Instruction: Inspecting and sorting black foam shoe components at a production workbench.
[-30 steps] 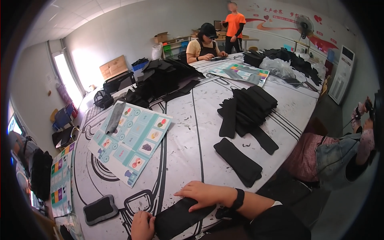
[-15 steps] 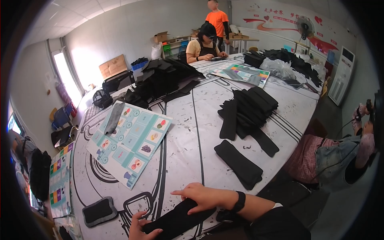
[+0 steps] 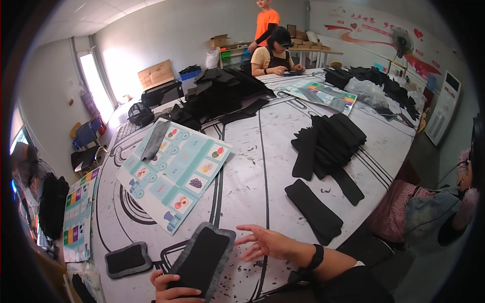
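My left hand (image 3: 175, 289) grips the lower left edge of a black fabric pad (image 3: 203, 258), thumb and fingers closed on it. The pad is long, with a fuzzy grey border, and tilts up from the table. Just right of its upper end hovers my right hand (image 3: 270, 243), fingers spread and holding nothing. A smaller black pad (image 3: 127, 259) with a grey rim lies flat to the left. One plain black fabric piece (image 3: 314, 211) with flared ends rests beyond my right hand, below a stack of similar black pieces (image 3: 334, 146).
A printed fruit-picture sheet (image 3: 202, 164) bears a grey strip (image 3: 157, 141). Behind it rises a large heap of black fabric (image 3: 222, 93). Across the table a seated person (image 3: 275, 60) handles something dark; another in orange (image 3: 266, 25) stands behind. A further person (image 3: 419, 207) sits at the right edge.
The black pad, plain face up under both hands before, now stands raised and shows its grey border. My right hand has come off it. The view has shifted a little.
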The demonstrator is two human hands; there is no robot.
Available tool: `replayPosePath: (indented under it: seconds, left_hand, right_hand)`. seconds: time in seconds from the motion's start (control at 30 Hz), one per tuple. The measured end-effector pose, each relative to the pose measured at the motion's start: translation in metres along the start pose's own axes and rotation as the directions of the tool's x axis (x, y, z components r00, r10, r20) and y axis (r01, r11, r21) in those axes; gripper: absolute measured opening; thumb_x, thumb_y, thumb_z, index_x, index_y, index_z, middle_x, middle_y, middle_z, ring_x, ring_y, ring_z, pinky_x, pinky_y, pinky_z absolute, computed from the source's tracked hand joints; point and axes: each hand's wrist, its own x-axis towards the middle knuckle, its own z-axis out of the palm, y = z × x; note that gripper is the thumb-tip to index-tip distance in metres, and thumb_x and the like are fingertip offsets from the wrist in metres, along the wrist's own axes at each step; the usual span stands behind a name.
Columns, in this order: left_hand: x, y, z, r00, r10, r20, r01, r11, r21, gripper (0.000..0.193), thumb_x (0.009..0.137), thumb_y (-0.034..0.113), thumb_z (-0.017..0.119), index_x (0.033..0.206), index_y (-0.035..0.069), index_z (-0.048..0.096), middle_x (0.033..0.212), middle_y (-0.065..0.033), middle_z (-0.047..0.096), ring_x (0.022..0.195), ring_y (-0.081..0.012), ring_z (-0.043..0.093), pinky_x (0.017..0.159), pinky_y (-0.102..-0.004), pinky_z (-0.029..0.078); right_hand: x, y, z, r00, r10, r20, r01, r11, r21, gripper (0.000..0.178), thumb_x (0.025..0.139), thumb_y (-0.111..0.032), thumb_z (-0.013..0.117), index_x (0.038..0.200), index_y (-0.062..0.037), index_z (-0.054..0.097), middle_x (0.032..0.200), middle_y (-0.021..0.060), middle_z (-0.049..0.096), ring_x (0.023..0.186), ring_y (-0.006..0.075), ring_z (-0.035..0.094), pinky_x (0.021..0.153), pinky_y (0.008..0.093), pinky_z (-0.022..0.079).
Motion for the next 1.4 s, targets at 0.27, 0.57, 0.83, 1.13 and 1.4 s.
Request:
replayPosePath:
  seconds: [0.27, 0.57, 0.83, 1.13, 1.4]
  left_hand:
    - [0.002, 0.009, 0.017, 0.999, 0.032, -0.002, -0.032, 0.999, 0.007, 0.015, 0.061, 0.028, 0.078, 0.075, 0.029, 0.073, 0.118, 0.0058, 0.063, 0.128, -0.0308, 0.036, 0.106, -0.0507, 0.022]
    - [0.023, 0.009, -0.009, 0.877, 0.477, 0.064, -0.481, 0.864, 0.148, 0.021, 0.068, 0.022, 0.076, 0.086, 0.032, 0.071, 0.122, 0.0163, 0.059, 0.138, -0.0286, 0.024, 0.112, -0.0516, 0.012]
    - [0.008, -0.008, 0.026, 0.854, 0.245, -0.460, -0.261, 0.965, 0.030, 0.035, 0.081, 0.015, 0.062, 0.115, 0.006, 0.063, 0.127, -0.0051, 0.055, 0.126, -0.0299, 0.038, 0.104, -0.0488, 0.028]
    - [-0.040, -0.006, 0.055, 0.692, -0.644, 0.327, 0.198, -0.267, -0.943, 0.055, 0.098, 0.037, 0.045, 0.136, -0.002, 0.039, 0.136, -0.0154, 0.046, 0.126, -0.0260, 0.044, 0.108, -0.0416, 0.033]
    - [-0.032, -0.009, 0.033, 0.461, -0.815, 0.351, 0.616, 0.009, -0.788, 0.033, 0.089, 0.014, 0.066, 0.116, -0.003, 0.059, 0.104, -0.0071, 0.066, 0.094, -0.0110, 0.059, 0.083, -0.0259, 0.048]
  right_hand:
    - [0.010, 0.013, 0.002, 0.967, -0.091, -0.237, -0.006, 0.925, -0.380, 0.077, 0.088, -0.017, 0.068, 0.146, -0.0037, 0.020, 0.140, 0.0178, 0.036, 0.122, 0.0224, 0.044, 0.099, 0.0332, 0.042]
    - [0.009, 0.010, 0.002, 0.995, 0.018, -0.097, -0.048, 0.946, -0.321, 0.086, 0.083, -0.009, 0.071, 0.149, -0.0064, 0.015, 0.143, 0.0183, 0.037, 0.128, 0.0227, 0.041, 0.106, 0.0332, 0.035]
    - [-0.002, 0.000, -0.003, 0.990, -0.140, 0.034, 0.138, 0.988, 0.063, 0.070, 0.078, 0.002, 0.071, 0.139, -0.0019, 0.035, 0.103, 0.0120, 0.066, 0.097, 0.0210, 0.065, 0.088, 0.0285, 0.050]
    - [-0.005, 0.005, 0.010, 0.902, -0.354, -0.249, 0.328, 0.934, -0.141, 0.030, 0.077, -0.002, 0.077, 0.097, -0.0041, 0.055, 0.090, 0.0063, 0.064, 0.080, 0.0126, 0.061, 0.073, 0.0246, 0.050]
    - [0.002, 0.015, 0.017, 0.898, -0.335, -0.284, 0.241, 0.917, -0.319, 0.031, 0.075, -0.005, 0.079, 0.097, -0.0031, 0.057, 0.087, 0.0052, 0.064, 0.077, 0.0110, 0.061, 0.069, 0.0229, 0.050]
